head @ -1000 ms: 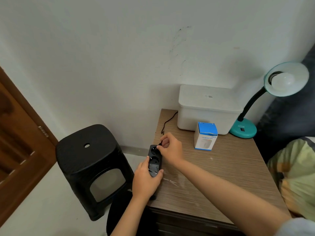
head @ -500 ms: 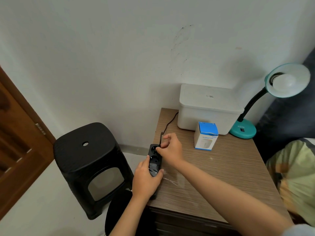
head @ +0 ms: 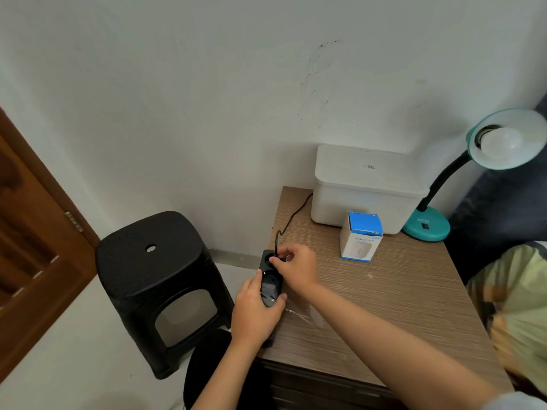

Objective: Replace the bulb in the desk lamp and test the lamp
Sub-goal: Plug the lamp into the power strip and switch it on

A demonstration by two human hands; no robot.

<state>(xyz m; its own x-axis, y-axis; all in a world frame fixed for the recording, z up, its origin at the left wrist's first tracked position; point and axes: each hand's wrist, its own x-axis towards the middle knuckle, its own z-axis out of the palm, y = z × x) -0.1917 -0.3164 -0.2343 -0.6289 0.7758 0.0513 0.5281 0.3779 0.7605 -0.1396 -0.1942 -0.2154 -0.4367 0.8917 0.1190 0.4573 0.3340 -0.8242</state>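
A teal desk lamp (head: 427, 226) stands at the back right of the wooden table (head: 384, 306), its black neck curving up to a shade with a white bulb (head: 500, 142) in it, unlit. My left hand (head: 256, 312) grips a black power strip (head: 270, 281) at the table's left edge. My right hand (head: 294, 266) pinches the lamp's plug at the strip's far socket. The black cord (head: 291, 216) runs from there back behind the white box.
A white lidded box (head: 367, 187) sits against the wall, and a small blue-and-white carton (head: 361, 236) stands in front of it. A black plastic stool (head: 154, 285) stands left of the table. A wooden door (head: 32, 247) is at far left, bedding (head: 515, 306) at right.
My right hand has pressed the plug down at the strip's far socket; the cord end by my fingers sits lower. My left hand has kept its hold on the strip.
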